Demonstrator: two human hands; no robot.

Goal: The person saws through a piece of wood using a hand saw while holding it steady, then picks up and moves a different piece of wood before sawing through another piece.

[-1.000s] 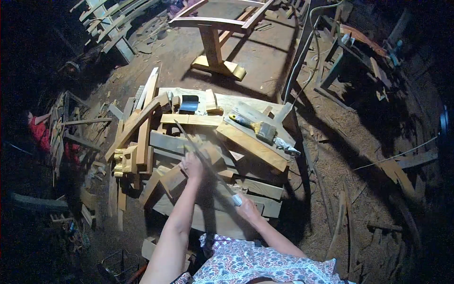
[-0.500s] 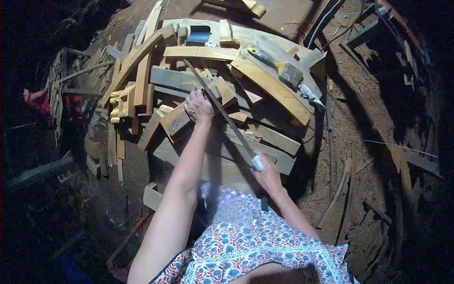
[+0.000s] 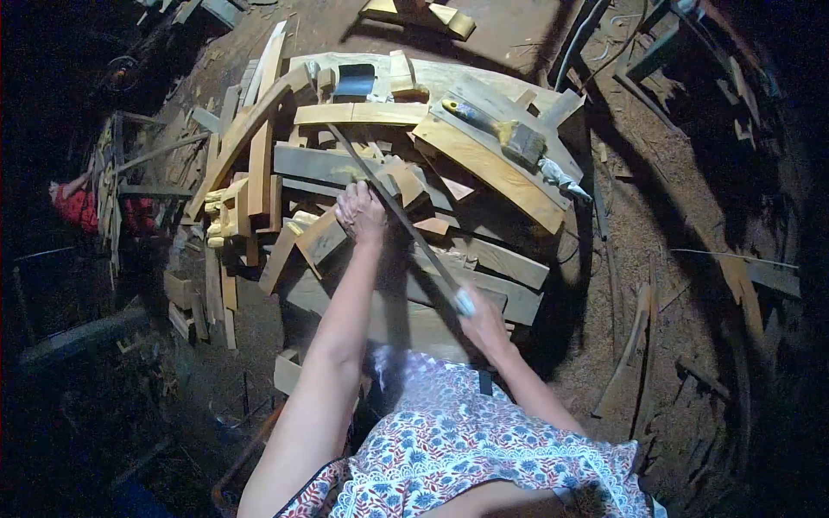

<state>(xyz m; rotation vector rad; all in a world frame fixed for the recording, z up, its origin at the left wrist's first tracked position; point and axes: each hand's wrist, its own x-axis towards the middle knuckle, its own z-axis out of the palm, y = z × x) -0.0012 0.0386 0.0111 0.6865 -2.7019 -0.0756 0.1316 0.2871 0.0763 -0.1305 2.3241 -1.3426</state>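
In the head view, my right hand point(image 3: 485, 330) is wrapped round the pale blue-white handle of a long, narrow metal file point(image 3: 390, 200). The file slants up and to the left across the pile, its far end near a light curved board point(image 3: 363, 114). My left hand point(image 3: 361, 212) is closed over a wooden piece point(image 3: 325, 238), close beside the file's left edge. Part of that piece is hidden by the hand. Under and around it lie grey planks point(image 3: 315, 161) and other cut offcuts.
A paintbrush point(image 3: 522, 143) with a yellow-tipped handle rests on a board at the right, near a crumpled white scrap point(image 3: 563, 175). Carved yellow wood pieces point(image 3: 226, 212) are at the left. Sawdust point(image 3: 661, 190) and scrap strips cover the right-hand ground. Someone in red point(image 3: 82, 207) is at far left.
The view has shifted, so the pile sits slightly lower. The file and my right hand are a little further left in the picture. Both hands keep their hold.
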